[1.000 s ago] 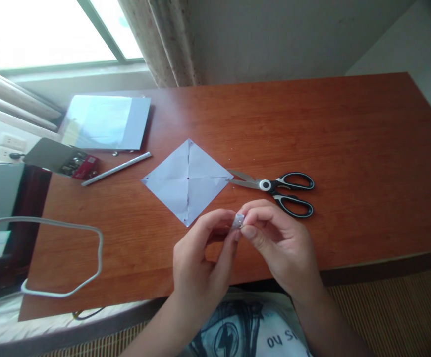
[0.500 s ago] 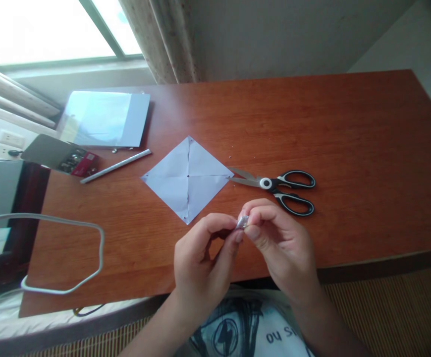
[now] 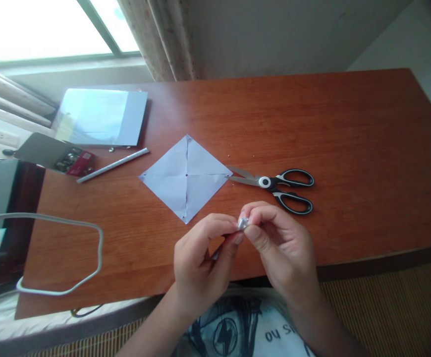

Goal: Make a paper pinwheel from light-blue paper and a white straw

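Above the near edge of the wooden table (image 3: 349,124), my left hand (image 3: 200,263) and my right hand (image 3: 282,253) meet fingertip to fingertip. Together they pinch a tiny shiny silver piece (image 3: 242,223), mostly covered by the fingers; I cannot tell what it is. Just beyond the hands lies a pale square of paper (image 3: 186,177), turned like a diamond, with crossed fold lines. Black-handled scissors (image 3: 275,186) rest to its right, blades pointing at the paper.
A silver pencil-like stick (image 3: 112,165) lies left of the paper. Behind it are a glossy sheet (image 3: 100,118) and an open small box (image 3: 57,156) with metal bits. A white cable (image 3: 70,248) loops over the table's left end. Window and curtain stand behind.
The hands keep working the small silver piece in the same spot, with only slight finger shifts. The view has drifted a little.
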`<state>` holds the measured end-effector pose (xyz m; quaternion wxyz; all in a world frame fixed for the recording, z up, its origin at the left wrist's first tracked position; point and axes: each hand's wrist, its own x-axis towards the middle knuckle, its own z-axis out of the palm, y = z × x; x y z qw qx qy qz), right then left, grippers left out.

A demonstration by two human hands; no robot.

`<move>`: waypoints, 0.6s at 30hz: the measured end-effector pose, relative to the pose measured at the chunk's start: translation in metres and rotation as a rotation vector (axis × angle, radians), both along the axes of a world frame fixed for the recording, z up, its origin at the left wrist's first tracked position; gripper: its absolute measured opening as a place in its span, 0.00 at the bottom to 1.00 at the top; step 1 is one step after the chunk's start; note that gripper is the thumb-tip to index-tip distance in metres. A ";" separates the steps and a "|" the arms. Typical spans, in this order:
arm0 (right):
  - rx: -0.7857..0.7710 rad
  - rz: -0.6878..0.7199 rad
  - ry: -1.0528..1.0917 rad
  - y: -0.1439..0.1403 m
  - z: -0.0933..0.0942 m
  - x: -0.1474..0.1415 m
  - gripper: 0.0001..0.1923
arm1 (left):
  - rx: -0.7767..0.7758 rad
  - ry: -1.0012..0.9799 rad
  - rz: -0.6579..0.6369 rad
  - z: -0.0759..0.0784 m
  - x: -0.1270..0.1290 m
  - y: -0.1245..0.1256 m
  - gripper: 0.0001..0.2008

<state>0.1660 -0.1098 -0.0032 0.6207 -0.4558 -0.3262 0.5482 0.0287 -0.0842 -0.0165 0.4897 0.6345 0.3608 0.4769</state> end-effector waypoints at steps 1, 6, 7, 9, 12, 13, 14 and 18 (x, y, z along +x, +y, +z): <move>-0.003 0.000 -0.001 0.000 0.000 0.000 0.05 | 0.008 -0.001 -0.005 0.000 0.000 0.000 0.17; -0.019 -0.015 -0.016 -0.002 -0.001 -0.002 0.04 | 0.051 0.006 -0.002 -0.001 0.000 0.001 0.18; -0.022 -0.018 -0.020 -0.002 -0.002 -0.003 0.04 | 0.055 0.008 -0.001 -0.001 -0.001 0.001 0.19; -0.027 -0.021 -0.037 -0.001 -0.002 -0.004 0.04 | 0.060 0.012 -0.002 -0.002 -0.001 0.001 0.19; -0.026 -0.022 -0.093 -0.001 -0.001 -0.003 0.04 | 0.048 0.011 -0.015 -0.003 -0.002 0.001 0.19; -0.020 -0.021 -0.122 -0.001 0.000 -0.002 0.04 | 0.036 0.006 -0.020 -0.002 -0.003 0.002 0.18; -0.011 -0.017 -0.151 -0.001 0.000 -0.001 0.04 | 0.021 -0.001 -0.023 -0.002 -0.003 0.002 0.18; 0.050 0.018 -0.247 0.000 0.000 0.007 0.04 | -0.046 -0.023 -0.030 0.003 -0.002 0.004 0.14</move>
